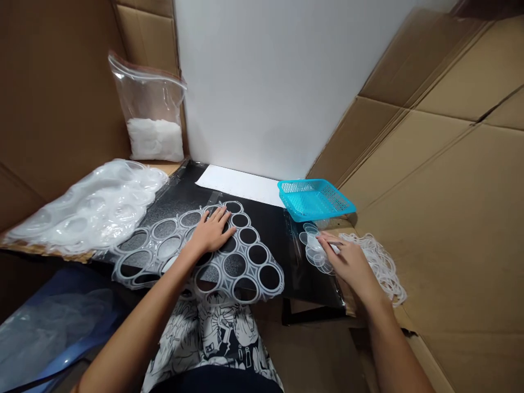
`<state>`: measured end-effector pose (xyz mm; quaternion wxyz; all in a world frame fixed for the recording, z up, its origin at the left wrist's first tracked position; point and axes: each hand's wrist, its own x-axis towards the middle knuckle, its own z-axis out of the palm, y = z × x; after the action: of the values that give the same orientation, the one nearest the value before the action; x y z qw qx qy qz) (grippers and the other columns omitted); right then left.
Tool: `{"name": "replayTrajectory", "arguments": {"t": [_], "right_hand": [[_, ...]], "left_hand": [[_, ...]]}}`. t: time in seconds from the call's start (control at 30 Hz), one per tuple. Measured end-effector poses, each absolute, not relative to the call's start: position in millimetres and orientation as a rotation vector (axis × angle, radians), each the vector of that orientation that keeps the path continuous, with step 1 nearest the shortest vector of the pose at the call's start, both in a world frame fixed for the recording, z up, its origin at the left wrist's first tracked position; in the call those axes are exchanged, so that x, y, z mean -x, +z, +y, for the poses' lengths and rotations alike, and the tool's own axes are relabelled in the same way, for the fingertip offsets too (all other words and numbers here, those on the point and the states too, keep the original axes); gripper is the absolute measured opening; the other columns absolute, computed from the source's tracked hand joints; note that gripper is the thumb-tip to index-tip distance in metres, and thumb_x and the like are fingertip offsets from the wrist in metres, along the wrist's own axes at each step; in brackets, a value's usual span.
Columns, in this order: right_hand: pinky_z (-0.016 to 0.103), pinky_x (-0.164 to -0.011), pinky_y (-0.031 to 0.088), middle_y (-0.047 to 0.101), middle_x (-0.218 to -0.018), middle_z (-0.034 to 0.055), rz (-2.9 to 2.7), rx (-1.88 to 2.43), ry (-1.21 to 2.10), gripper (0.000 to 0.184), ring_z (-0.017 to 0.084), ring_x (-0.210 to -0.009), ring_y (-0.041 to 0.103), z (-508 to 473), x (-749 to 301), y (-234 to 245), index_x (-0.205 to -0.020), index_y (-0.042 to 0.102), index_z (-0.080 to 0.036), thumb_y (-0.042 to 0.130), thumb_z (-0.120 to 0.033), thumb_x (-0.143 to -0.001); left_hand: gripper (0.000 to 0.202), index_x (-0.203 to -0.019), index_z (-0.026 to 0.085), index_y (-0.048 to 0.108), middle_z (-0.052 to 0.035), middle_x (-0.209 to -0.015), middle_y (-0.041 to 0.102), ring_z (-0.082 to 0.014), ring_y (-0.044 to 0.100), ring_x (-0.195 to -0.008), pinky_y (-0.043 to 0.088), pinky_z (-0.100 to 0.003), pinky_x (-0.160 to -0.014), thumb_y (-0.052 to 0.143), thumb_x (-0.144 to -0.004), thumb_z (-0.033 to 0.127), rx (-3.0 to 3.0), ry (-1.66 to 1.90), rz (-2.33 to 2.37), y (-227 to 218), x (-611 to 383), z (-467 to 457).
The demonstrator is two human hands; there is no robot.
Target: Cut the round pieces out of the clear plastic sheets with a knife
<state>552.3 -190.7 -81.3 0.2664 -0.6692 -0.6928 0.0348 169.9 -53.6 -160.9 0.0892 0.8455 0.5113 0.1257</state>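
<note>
My left hand (213, 229) lies flat with fingers spread on a clear, film-like plastic sheet (223, 284) full of round holes, which covers the near part of the black table and hangs over its front edge. To the right, my right hand (346, 254) is closed in a pinch above a small heap of thin, clear round discs (313, 251). Something slim seems to be between its fingers, too small to make out. Just right of that hand lies a tangled pile of whitish plastic rings (380, 265), partly hidden behind the wrist.
A blue plastic basket (315, 203) stands at the back right, beside a white paper strip (241, 183). On the left are stacked plastic sheets (98, 202) and a zip bag (155, 120) with white contents. Cardboard walls (429, 180) enclose the black table (270, 210).
</note>
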Motion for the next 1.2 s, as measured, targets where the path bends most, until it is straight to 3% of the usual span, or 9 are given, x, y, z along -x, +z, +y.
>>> {"name": "replayTrajectory", "arguments": {"t": [0.2,0.43,0.53,0.63,0.7,0.87,0.97,1.1,1.2], "right_hand": [[0.044,-0.108,0.050,0.073,-0.129,0.0089,-1.930,1.674,0.186,0.032,0.030,-0.126,0.065,-205,-520,-71,-0.105,0.081,-0.027,0.055,-0.045,-0.100],[0.034,-0.089,0.055,0.079,-0.105,0.0029,-1.966,1.476,0.369,0.035,0.023,-0.098,0.074,-104,-420,-80,-0.127,0.073,-0.033,0.048,-0.043,-0.105],[0.032,-0.088,0.054,0.078,-0.109,0.0032,-2.074,1.459,0.410,0.037,0.022,-0.099,0.073,-43,-400,-89,-0.135,0.066,-0.031,0.043,-0.037,-0.107],[0.035,-0.101,0.048,0.069,-0.133,0.0102,-2.153,1.592,0.324,0.036,0.024,-0.121,0.064,12,-395,-101,-0.137,0.064,-0.023,0.051,-0.031,-0.104],[0.038,-0.106,0.045,0.065,-0.137,0.0170,-2.181,1.668,0.294,0.040,0.027,-0.125,0.059,39,-394,-111,-0.137,0.062,-0.016,0.059,-0.027,-0.099],[0.034,-0.101,0.046,0.070,-0.119,0.0136,-2.274,1.512,0.352,0.029,0.021,-0.111,0.064,59,-394,-128,-0.123,0.068,-0.015,0.059,-0.020,-0.097],[0.033,-0.092,0.049,0.072,-0.109,0.0100,-2.262,1.277,0.403,0.023,0.020,-0.098,0.066,53,-407,-119,-0.113,0.072,-0.017,0.057,-0.022,-0.095],[0.035,-0.085,0.051,0.073,-0.100,0.0100,-2.011,1.315,0.283,0.026,0.022,-0.089,0.066,57,-432,-85,-0.106,0.074,-0.018,0.055,-0.030,-0.093],[0.037,-0.088,0.051,0.075,-0.101,0.0141,-1.940,1.579,0.172,0.026,0.026,-0.093,0.068,74,-442,-64,-0.104,0.076,-0.015,0.056,-0.026,-0.091]], "left_hand": [[0.076,-0.161,0.015,0.034,-0.0128,-0.172,0.021,-0.0298,0.017,-0.160,0.011,-0.054,-0.128,0.032,-0.102,0.063,-2.512,0.220,1.375,-150,-187,20],[0.059,-0.150,0.021,0.051,-0.0053,-0.164,0.044,-0.0215,0.038,-0.152,0.029,-0.036,-0.124,0.035,-0.103,0.052,-2.596,0.357,1.318,-117,-203,33],[0.058,-0.150,0.017,0.050,-0.0108,-0.162,0.043,-0.0266,0.041,-0.148,0.033,-0.041,-0.122,0.031,-0.103,0.047,-2.521,0.504,1.596,-108,-147,15],[0.055,-0.138,0.010,0.057,-0.0224,-0.146,0.054,-0.0379,0.050,-0.136,0.040,-0.052,-0.113,0.041,-0.096,0.041,-2.304,0.505,2.041,-112,-75,0],[0.048,-0.125,0.009,0.063,-0.0267,-0.133,0.061,-0.0424,0.054,-0.127,0.045,-0.057,-0.104,0.044,-0.092,0.037,-2.224,0.435,2.154,-118,-42,-5],[0.023,-0.088,0.020,0.066,-0.0118,-0.097,0.074,-0.0305,0.067,-0.099,0.046,-0.047,-0.098,0.047,-0.091,0.032,-2.283,0.338,2.006,-120,-17,6],[0.027,-0.095,0.022,0.063,-0.0069,-0.095,0.072,-0.0235,0.067,-0.088,0.049,-0.036,-0.087,0.042,-0.097,0.038,-2.328,0.459,1.887,-100,-13,24],[0.028,-0.107,0.019,0.063,-0.0107,-0.106,0.069,-0.0229,0.064,-0.090,0.049,-0.033,-0.080,0.041,-0.100,0.035,-2.492,0.858,1.772,-52,-19,65],[0.026,-0.113,0.017,0.065,-0.0138,-0.119,0.067,-0.0269,0.064,-0.104,0.049,-0.038,-0.090,0.045,-0.099,0.024,-2.576,0.586,1.864,-20,-44,110]]}}
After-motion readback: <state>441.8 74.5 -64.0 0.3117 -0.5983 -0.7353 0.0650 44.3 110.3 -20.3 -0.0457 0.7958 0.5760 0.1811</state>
